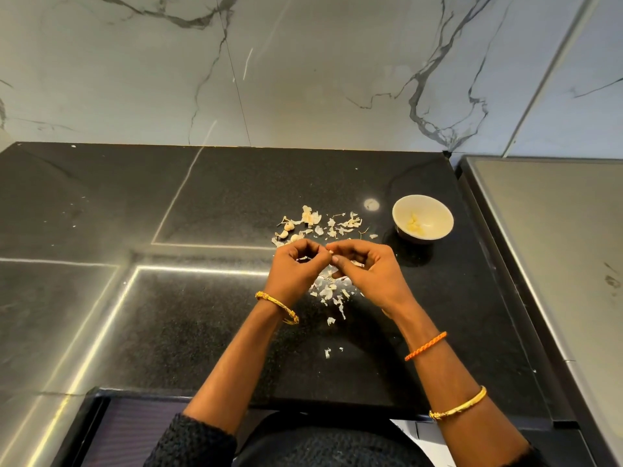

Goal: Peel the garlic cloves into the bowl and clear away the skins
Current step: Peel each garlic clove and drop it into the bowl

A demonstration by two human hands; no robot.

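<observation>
We are holding our left hand [298, 264] and right hand [362, 264] close together just above the black counter [202, 203], fingertips meeting, both curled in and pinching one small garlic clove [331, 253] between them; only a pale sliver of it is showing, so how much skin is on it we cannot tell. A clove like this is, we are judging, light and firm but slippery once bared, while its skin is papery, brittle and quick to tear into flakes; we are best off steadying the body with one hand and picking at the skin from the tip or root end with a nail.

Loose skins [328, 293] are lying scattered under and behind our hands. Beyond our fingers more skins [340, 224] are spreading out, with a few unpeeled cloves [286, 230] at their left edge. The small pale bowl [438, 210] is standing to the right of these, apart from them, holding some peeled garlic [416, 222]. The skins are so light that we expect any sweep to scatter them.
</observation>
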